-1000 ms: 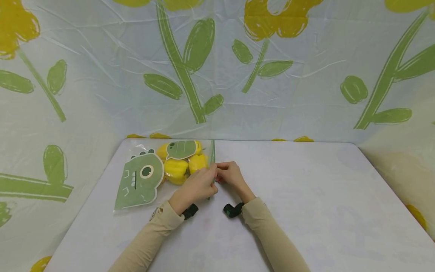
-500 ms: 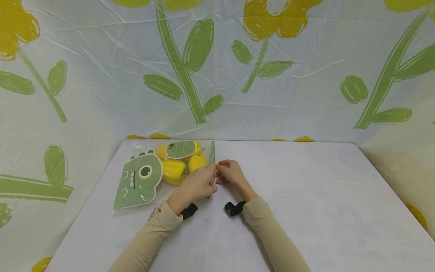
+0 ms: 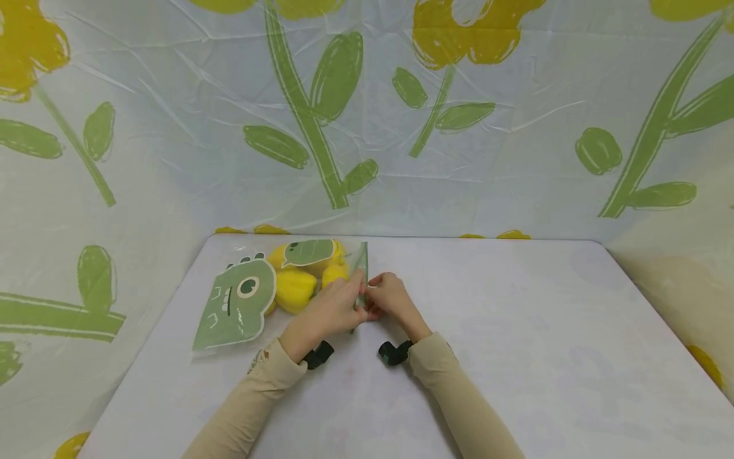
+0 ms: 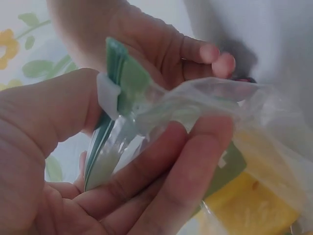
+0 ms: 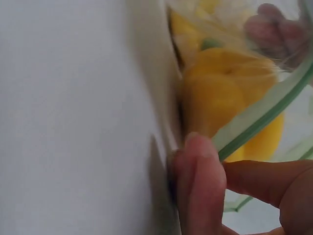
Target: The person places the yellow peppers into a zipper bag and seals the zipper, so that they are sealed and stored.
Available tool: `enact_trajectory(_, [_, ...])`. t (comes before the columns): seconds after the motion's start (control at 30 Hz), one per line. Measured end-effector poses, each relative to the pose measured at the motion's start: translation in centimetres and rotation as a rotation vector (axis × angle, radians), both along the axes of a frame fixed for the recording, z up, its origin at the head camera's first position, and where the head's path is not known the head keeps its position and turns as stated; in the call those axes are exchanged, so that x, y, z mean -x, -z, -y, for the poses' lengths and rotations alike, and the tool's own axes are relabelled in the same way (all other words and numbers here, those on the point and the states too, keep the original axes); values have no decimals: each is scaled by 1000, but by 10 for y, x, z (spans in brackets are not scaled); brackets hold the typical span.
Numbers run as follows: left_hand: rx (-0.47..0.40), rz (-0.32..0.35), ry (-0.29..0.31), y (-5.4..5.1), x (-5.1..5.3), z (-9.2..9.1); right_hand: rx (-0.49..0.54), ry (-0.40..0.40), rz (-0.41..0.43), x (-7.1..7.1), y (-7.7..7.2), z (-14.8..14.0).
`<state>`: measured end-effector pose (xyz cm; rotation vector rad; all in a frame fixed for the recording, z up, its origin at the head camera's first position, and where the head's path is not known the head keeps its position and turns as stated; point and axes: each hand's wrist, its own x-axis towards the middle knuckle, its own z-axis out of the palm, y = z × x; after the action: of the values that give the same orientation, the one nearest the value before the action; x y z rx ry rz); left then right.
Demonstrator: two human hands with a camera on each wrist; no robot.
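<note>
A clear slider zip bag (image 3: pixel 235 306) with a green cartoon monster print lies at the left of the table, several yellow bell peppers (image 3: pixel 295 289) inside it. Its green zip edge (image 3: pixel 363 255) faces right. My left hand (image 3: pixel 332 309) grips the zip edge; in the left wrist view its thumb lies by the white slider (image 4: pixel 108 95), with the fingers on the bag's other side. My right hand (image 3: pixel 395 299) is just across the zip edge. In the right wrist view the right hand (image 5: pixel 210 188) pinches the green edge between thumb and finger.
A white cloth covers the table (image 3: pixel 545 338). Behind it and at both sides hangs a flower-printed sheet (image 3: pixel 516 159). Black wrist-camera mounts (image 3: pixel 394 352) show below the sleeves.
The bag's zip edge has shifted slightly right and its opening looks more bent. My right hand has moved slightly against the edge. The left hand stays nearly in place.
</note>
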<state>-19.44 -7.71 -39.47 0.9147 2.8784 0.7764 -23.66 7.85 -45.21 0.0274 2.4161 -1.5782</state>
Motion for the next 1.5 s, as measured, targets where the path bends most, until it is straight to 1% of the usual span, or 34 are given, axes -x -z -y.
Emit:
enact_trajectory(0.03, [-13, 3, 0, 0, 0, 0, 11, 12, 3, 0, -1, 0])
enact_trajectory(0.07, [-23, 4, -2, 0, 1, 1, 44, 24, 18, 0, -2, 0])
enact_trajectory(0.13, [-41, 9, -2, 0, 1, 2, 147, 43, 57, 0, -4, -1])
enact_trajectory(0.23, [-59, 39, 10, 0, 2, 3, 306, 60, 118, 1, -3, -2])
enact_trajectory(0.27, [-55, 51, 15, 1, 1, 3, 336, 60, 129, 2, -2, -3])
enact_trajectory(0.33, [-50, 76, 28, 0, 1, 3, 359, 59, 130, 3, 0, -4])
enact_trajectory(0.43, [-41, 112, 41, 2, -1, 1, 368, 82, 107, 4, 2, -4])
enact_trajectory(0.53, [-22, 112, 46, 4, -1, -1, 393, 145, 80, 4, 3, -4])
enact_trajectory(0.67, [23, 68, 33, 7, 0, -3, 403, 225, 54, 5, 3, -5])
enact_trajectory(0.77, [34, 51, 17, 8, 0, -3, 397, 254, 54, 6, 3, -8])
enact_trajectory(0.8, [31, 53, 16, 8, 0, -3, 391, 252, 59, 7, 2, -9])
enact_trajectory(0.87, [25, 69, 18, 8, -1, -4, 391, 217, 68, 7, 2, -11])
enact_trajectory(1.03, [13, 109, 50, 8, -2, -6, 427, 44, 114, 6, -1, -19])
enact_trajectory(1.1, [13, 125, 60, 9, -3, -7, 443, -4, 134, 6, -1, -22])
enact_trajectory(1.17, [13, 138, 62, 9, -3, -8, 453, -30, 139, 6, 0, -24])
enact_trajectory(1.27, [25, 148, 57, 9, -4, -9, 436, -22, 117, 7, 4, -24])
enact_trajectory(1.33, [31, 138, 56, 10, -4, -9, 410, -1, 87, 6, 7, -22])
enact_trajectory(1.5, [41, 106, 58, 11, -3, -9, 301, 59, -4, 4, 9, -13])
